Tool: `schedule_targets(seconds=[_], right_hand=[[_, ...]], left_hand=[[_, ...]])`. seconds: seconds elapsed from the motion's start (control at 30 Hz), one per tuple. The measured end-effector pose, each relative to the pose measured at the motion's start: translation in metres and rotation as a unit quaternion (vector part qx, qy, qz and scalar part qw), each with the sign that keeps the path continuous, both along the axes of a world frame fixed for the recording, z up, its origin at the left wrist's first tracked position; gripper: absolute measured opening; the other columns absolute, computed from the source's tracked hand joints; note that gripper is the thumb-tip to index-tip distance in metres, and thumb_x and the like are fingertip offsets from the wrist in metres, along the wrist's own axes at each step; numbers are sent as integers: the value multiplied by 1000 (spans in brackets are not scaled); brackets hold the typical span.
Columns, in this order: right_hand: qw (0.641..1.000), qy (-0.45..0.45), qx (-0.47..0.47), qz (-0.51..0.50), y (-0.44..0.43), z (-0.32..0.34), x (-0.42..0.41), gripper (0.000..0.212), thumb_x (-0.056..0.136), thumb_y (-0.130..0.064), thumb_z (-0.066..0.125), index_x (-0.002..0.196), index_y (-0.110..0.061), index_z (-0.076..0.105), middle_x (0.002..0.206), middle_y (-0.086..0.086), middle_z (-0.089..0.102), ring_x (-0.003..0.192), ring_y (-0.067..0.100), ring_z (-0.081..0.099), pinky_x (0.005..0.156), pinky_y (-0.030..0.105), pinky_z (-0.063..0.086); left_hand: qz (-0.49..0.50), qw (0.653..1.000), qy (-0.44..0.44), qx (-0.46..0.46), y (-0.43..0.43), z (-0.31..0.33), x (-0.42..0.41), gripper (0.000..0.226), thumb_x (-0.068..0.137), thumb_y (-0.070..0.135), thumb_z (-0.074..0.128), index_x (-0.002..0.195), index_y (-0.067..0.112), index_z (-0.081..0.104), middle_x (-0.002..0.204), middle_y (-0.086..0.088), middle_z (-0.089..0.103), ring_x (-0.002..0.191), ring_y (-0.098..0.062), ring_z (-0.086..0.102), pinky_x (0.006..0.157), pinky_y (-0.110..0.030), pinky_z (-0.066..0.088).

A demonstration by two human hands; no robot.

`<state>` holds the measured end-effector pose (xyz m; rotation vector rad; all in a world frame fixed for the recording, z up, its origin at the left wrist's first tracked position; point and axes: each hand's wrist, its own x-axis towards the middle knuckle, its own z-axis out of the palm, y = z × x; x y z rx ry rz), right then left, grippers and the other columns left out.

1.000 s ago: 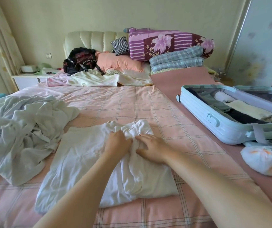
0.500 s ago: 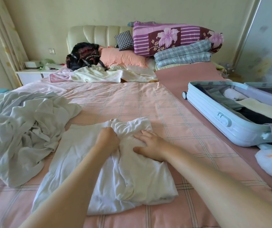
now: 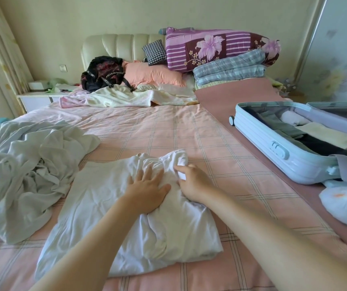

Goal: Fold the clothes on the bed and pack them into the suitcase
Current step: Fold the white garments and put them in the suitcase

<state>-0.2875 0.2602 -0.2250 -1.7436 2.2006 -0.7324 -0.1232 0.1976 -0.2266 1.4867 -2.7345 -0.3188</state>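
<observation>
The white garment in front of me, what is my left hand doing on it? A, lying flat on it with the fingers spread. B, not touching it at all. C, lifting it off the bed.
A: the left hand lies palm down on the white garment, its fingers straight and spread, and the garment rests on the bed.

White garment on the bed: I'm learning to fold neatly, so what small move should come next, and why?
Probably smooth the bunched far end outward before folding. The left hand presses flat on the white garment, the right hand pinches wrinkled fabric beside it, and that end lies rumpled.
</observation>
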Motion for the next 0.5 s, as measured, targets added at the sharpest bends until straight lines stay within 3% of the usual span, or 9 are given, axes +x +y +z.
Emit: schedule_targets(seconds=[0.13,0.27,0.4,0.5], right_hand=[[995,45,-89,-6,-4,9,-19,49,97,-10,51,140,-32,57,129,2,55,112,28,59,91,34,48],[986,91,-120,-68,-2,14,-72,51,97,-9,51,142,-32,53,129,2,54,103,31,63,84,39,52],[995,51,-16,-87,8,0,-120,49,100,-30,53,149,-27,45,150,6,40,129,30,51,104,37,42],[996,38,40,-71,18,-3,-128,54,99,-42,50,150,-26,41,156,6,33,140,29,39,114,39,33]], left_hand=[[-6,1000,27,-10,11,3,-16,69,96,67,25,156,42,1,166,2,-13,153,-23,-10,122,-52,-1],[-56,996,29,-64,19,5,-51,66,98,65,24,156,43,-1,166,2,-7,153,-23,-4,123,-48,2],[-92,995,-41,-10,22,0,-82,62,100,60,22,156,42,3,167,1,1,153,-24,-1,121,-52,2],[-60,995,-74,23,20,16,-97,57,97,42,32,154,38,26,166,-2,3,153,-27,-1,121,-56,-3]])
